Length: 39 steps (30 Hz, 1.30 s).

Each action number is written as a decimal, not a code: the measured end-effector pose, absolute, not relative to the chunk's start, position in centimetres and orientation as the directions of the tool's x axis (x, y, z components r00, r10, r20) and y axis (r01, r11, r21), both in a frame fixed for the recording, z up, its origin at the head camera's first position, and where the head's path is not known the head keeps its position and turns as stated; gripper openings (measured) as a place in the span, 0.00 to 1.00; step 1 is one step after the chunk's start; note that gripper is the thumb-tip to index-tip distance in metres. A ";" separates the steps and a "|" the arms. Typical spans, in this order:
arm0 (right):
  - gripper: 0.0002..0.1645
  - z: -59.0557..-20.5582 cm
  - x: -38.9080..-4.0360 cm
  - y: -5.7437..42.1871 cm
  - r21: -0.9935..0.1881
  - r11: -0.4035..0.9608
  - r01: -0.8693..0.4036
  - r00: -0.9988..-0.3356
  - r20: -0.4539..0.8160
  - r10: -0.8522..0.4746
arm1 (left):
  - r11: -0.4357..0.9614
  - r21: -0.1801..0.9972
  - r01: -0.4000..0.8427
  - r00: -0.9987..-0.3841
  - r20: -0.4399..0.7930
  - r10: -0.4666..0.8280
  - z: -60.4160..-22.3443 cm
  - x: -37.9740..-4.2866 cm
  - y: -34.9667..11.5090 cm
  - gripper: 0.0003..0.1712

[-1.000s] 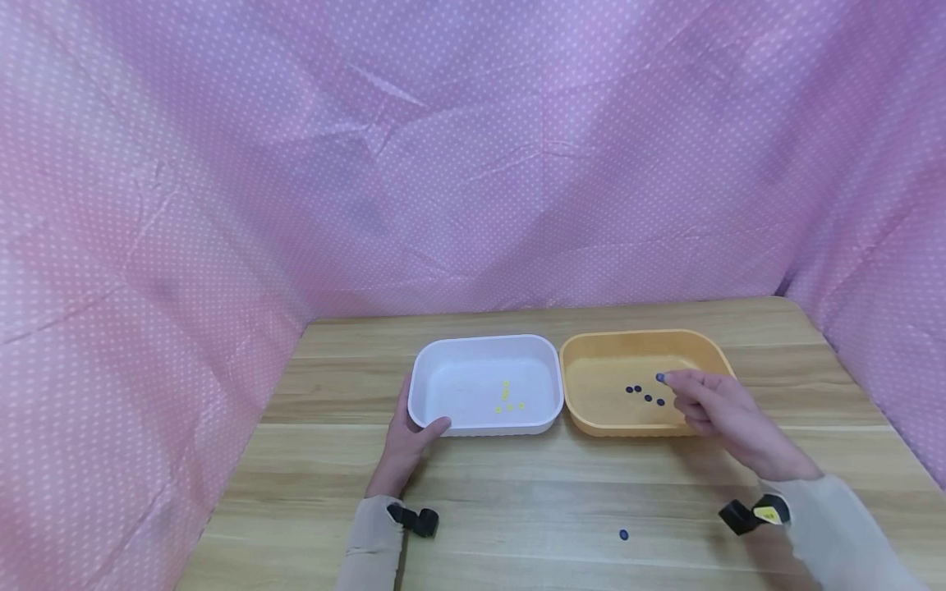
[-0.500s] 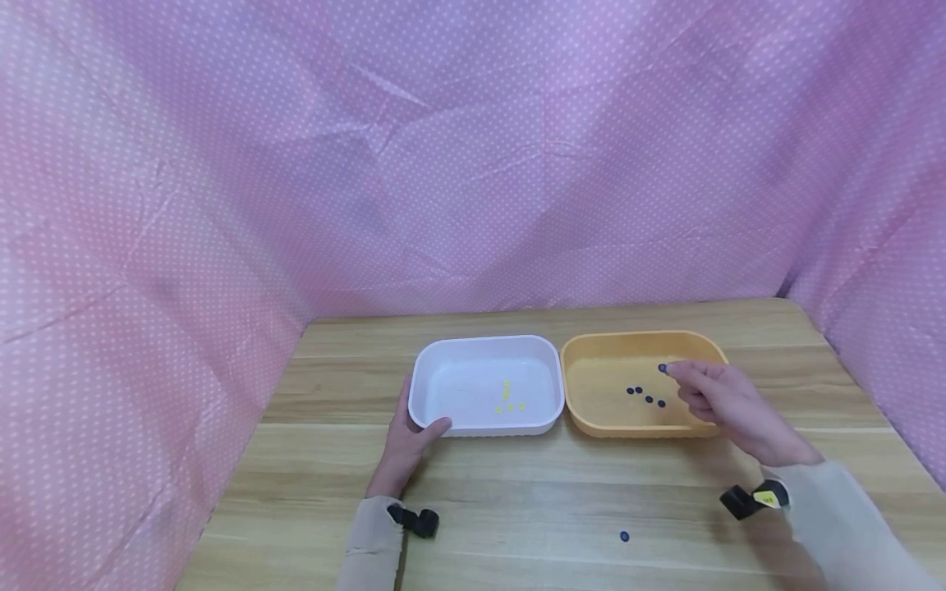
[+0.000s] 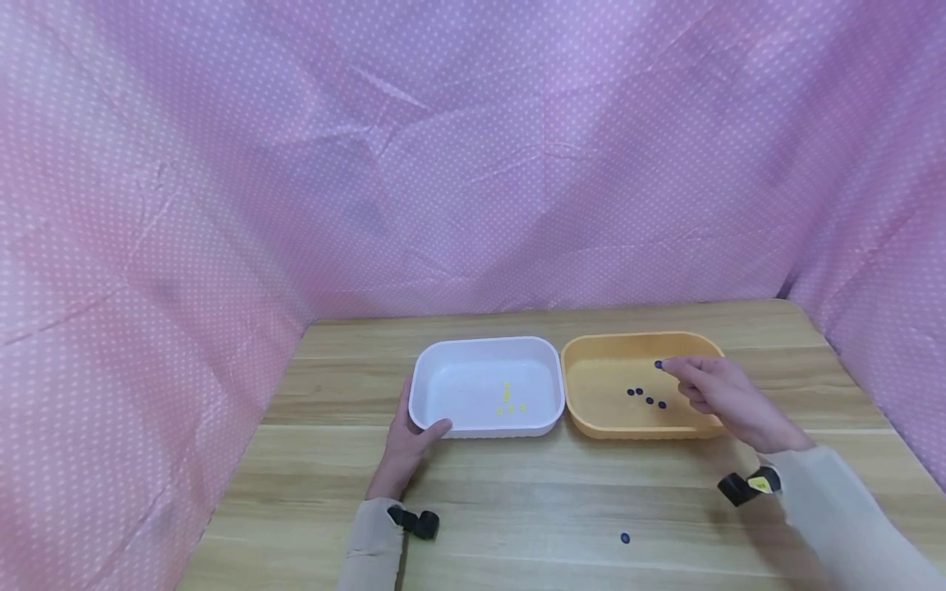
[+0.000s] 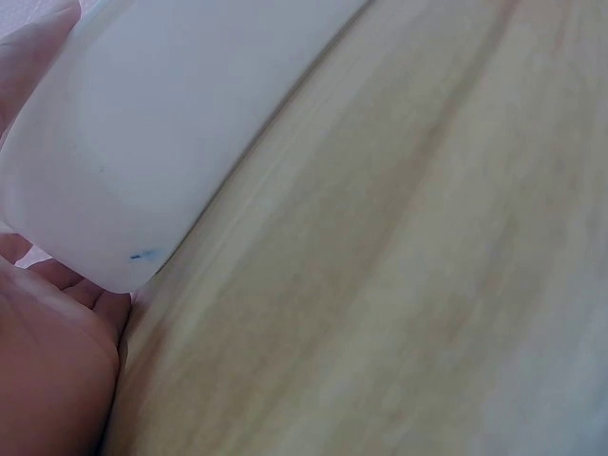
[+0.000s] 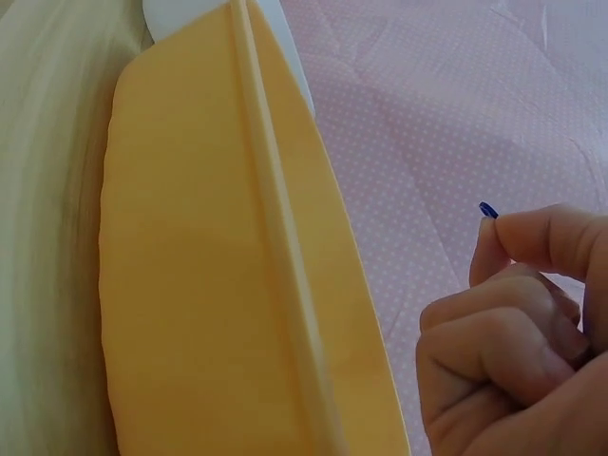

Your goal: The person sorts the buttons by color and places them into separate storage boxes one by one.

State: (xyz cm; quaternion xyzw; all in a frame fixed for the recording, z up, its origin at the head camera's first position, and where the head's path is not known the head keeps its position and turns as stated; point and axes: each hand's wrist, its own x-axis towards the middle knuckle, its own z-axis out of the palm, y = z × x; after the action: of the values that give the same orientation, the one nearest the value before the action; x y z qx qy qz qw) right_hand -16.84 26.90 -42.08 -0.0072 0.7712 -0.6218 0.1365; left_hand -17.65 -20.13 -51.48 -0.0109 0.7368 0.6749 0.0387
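Observation:
My right hand [image 3: 715,396] pinches a small dark blue button [image 5: 488,210] between thumb and forefinger, the other fingers curled under. In the head view it overlaps the right part of the yellow-orange tray [image 3: 625,432], and the right wrist view shows the button higher than the rim. Several dark blue buttons [image 3: 649,400] lie on that tray's floor. On the left, my left hand [image 3: 405,444] holds the near left corner of a white tray [image 3: 473,432], thumb at the front rim and fingers along the outer side. Several small yellow pieces [image 3: 511,409] lie inside the white tray.
The trays stand side by side on a wooden table [image 3: 517,509]. One dark blue button [image 3: 625,538] lies on the wood near the front. Pink dotted cloth [image 3: 473,164] hangs behind the table and at both sides.
My right hand has moved slightly farther back over the yellow-orange tray, still pinching the button. The left hand and both trays stay where they were.

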 end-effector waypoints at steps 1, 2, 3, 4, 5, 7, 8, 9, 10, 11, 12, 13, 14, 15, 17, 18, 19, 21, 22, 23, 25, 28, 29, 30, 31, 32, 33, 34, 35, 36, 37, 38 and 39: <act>0.26 -42.2 -16.9 26.9 -0.959 0.232 0.163 -0.962 -0.207 -0.178 | 0.095 0.993 -0.064 -0.997 -0.067 0.033 -51.6 -17.6 -20.1 0.60; 0.26 -42.3 -17.0 27.0 -0.956 0.240 0.167 -0.961 -0.212 -0.176 | 0.101 0.993 -0.059 -0.998 -0.062 0.030 -51.6 -17.6 -20.1 0.60; 0.27 -42.3 -17.1 27.0 -0.954 0.248 0.169 -0.961 -0.216 -0.175 | 0.104 0.993 -0.055 -0.998 -0.058 0.028 -51.7 -17.6 -20.1 0.61; 0.27 -42.4 -17.2 27.0 -0.952 0.256 0.169 -0.960 -0.218 -0.175 | 0.107 0.993 -0.051 -0.998 -0.054 0.026 -51.7 -17.6 -20.1 0.61; 0.27 -42.5 -17.2 27.1 -0.950 0.262 0.169 -0.960 -0.219 -0.175 | 0.107 0.993 -0.049 -0.998 -0.052 0.025 -51.7 -17.5 -20.1 0.61; 0.27 -42.5 -17.3 27.1 -0.947 0.273 0.168 -0.960 -0.220 -0.173 | 0.110 0.993 -0.049 -0.998 -0.052 0.020 -51.7 -17.5 -20.1 0.61; 0.27 -42.6 -17.4 27.1 -0.945 0.281 0.169 -0.960 -0.222 -0.171 | 0.113 0.992 -0.050 -0.998 -0.053 0.017 -51.7 -17.5 -20.0 0.61; 0.27 -42.6 -17.5 27.1 -0.943 0.285 0.170 -0.960 -0.224 -0.168 | 0.113 0.992 -0.052 -0.998 -0.054 0.016 -51.7 -17.5 -20.0 0.61; 0.27 -42.6 -17.5 27.1 -0.941 0.293 0.171 -0.960 -0.226 -0.164 | 0.115 0.992 -0.053 -0.998 -0.055 0.015 -51.8 -17.5 -20.0 0.61; 0.27 -42.7 -17.6 27.1 -0.938 0.301 0.173 -0.960 -0.228 -0.159 | 0.113 0.992 -0.053 -0.998 -0.055 0.016 -51.8 -17.5 -20.0 0.61; 0.27 -42.7 -17.6 27.1 -0.935 0.310 0.174 -0.960 -0.231 -0.156 | 0.114 0.992 -0.054 -0.998 -0.056 0.017 -51.8 -17.5 -20.1 0.61; 0.27 -42.8 -17.7 27.0 -0.932 0.316 0.175 -0.961 -0.232 -0.153 | 0.110 0.992 -0.054 -0.998 -0.056 0.019 -51.8 -17.5 -20.1 0.61; 0.27 -42.9 -17.8 27.0 -0.929 0.327 0.170 -0.960 -0.231 -0.156 | 0.107 0.993 -0.054 -0.998 -0.057 0.022 -51.8 -17.5 -20.1 0.61; 0.27 -43.0 -17.8 27.0 -0.927 0.335 0.167 -0.961 -0.230 -0.157 | 0.105 0.993 -0.058 -0.998 -0.061 0.025 -51.8 -17.5 -20.1 0.61; 0.27 -43.2 -18.0 26.8 -0.926 0.344 0.158 -0.961 -0.224 -0.162 | 0.103 0.992 -0.068 -0.997 -0.071 0.027 -51.7 -17.5 -20.1 0.61; 0.26 -43.3 -18.1 26.8 -0.924 0.350 0.155 -0.960 -0.225 -0.167 | 0.101 0.992 -0.072 -0.997 -0.076 0.031 -51.6 -17.5 -20.1 0.61; 0.26 -43.4 -18.2 26.8 -0.922 0.357 0.153 -0.959 -0.225 -0.170 | 0.102 0.991 -0.081 -0.996 -0.085 0.032 -51.5 -17.5 -20.1 0.61; 0.25 -43.6 -18.4 26.7 -0.917 0.365 0.161 -0.958 -0.234 -0.167 | 0.112 0.989 -0.098 -0.994 -0.102 0.035 -51.3 -17.6 -20.1 0.61; 0.25 -43.6 -18.5 26.7 -0.913 0.372 0.166 -0.957 -0.240 -0.164 | 0.116 0.988 -0.105 -0.993 -0.109 0.036 -51.3 -17.6 -20.1 0.61; 0.24 -43.6 -18.5 26.7 -0.909 0.381 0.172 -0.956 -0.247 -0.159 | 0.120 0.987 -0.109 -0.993 -0.114 0.038 -51.2 -17.6 -20.2 0.61; 0.24 -43.7 -18.7 26.7 -0.900 0.397 0.178 -0.955 -0.255 -0.151 | 0.130 0.985 -0.116 -0.992 -0.122 0.037 -51.2 -17.7 -20.2 0.61; 0.29 -43.9 -18.9 26.8 -0.885 0.428 0.181 -0.955 -0.263 -0.139 | 0.135 0.985 -0.108 -0.993 -0.114 0.033 -51.2 -17.7 -20.2 0.61; 0.30 -44.0 -19.0 26.9 -0.879 0.442 0.177 -0.955 -0.262 -0.137 | 0.135 0.986 -0.102 -0.994 -0.107 0.031 -51.3 -17.7 -20.1 0.61; 0.31 -44.0 -19.0 26.9 -0.872 0.459 0.172 -0.956 -0.260 -0.136 | 0.134 0.986 -0.097 -0.994 -0.101 0.028 -51.3 -17.6 -20.1 0.61; 0.31 -44.1 -19.1 26.9 -0.864 0.474 0.170 -0.956 -0.261 -0.133 | 0.136 0.987 -0.090 -0.995 -0.094 0.025 -51.4 -17.6 -20.1 0.61; 0.31 -44.2 -19.2 26.8 -0.854 0.494 0.164 -0.957 -0.259 -0.129 | 0.137 0.987 -0.083 -0.996 -0.087 0.022 -51.4 -17.6 -20.1 0.62; 0.31 -44.2 -19.2 26.8 -0.845 0.510 0.162 -0.958 -0.259 -0.124 | 0.140 0.987 -0.077 -0.997 -0.080 0.018 -51.5 -17.6 -20.1 0.62; 0.31 -44.3 -19.3 26.8 -0.836 0.525 0.160 -0.958 -0.259 -0.121 | 0.140 0.988 -0.072 -0.997 -0.075 0.015 -51.5 -17.6 -20.0 0.62; 0.30 -44.3 -19.3 26.7 -0.829 0.536 0.160 -0.958 -0.261 -0.118 | 0.141 0.988 -0.067 -0.998 -0.069 0.013 -51.6 -17.6 -20.0 0.62; 0.30 -44.4 -19.3 26.7 -0.823 0.545 0.161 -0.957 -0.264 -0.116 | 0.142 0.988 -0.062 -0.998 -0.065 0.011 -51.6 -17.6 -20.0 0.62; 0.29 -44.4 -19.4 26.6 -0.817 0.553 0.163 -0.956 -0.268 -0.115 | 0.144 0.988 -0.057 -0.998 -0.059 0.011 -51.6 -17.6 -20.0 0.62; 0.29 -44.4 -19.4 26.6 -0.809 0.568 0.153 -0.957 -0.265 -0.119 | 0.140 0.989 -0.054 -0.998 -0.056 0.012 -51.6 -17.7 -20.0 0.62; 0.28 -44.5 -19.4 26.5 -0.802 0.580 0.142 -0.957 -0.260 -0.127 | 0.139 0.989 -0.051 -0.999 -0.053 0.013 -51.6 -17.7 -20.0 0.62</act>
State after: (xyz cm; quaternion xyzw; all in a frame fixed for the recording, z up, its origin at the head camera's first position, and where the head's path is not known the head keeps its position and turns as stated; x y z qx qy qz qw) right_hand -19.41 26.50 -44.51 0.0043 0.8766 -0.4583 0.1463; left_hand -17.66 -19.97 -51.64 -0.0126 0.7542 0.6560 0.0241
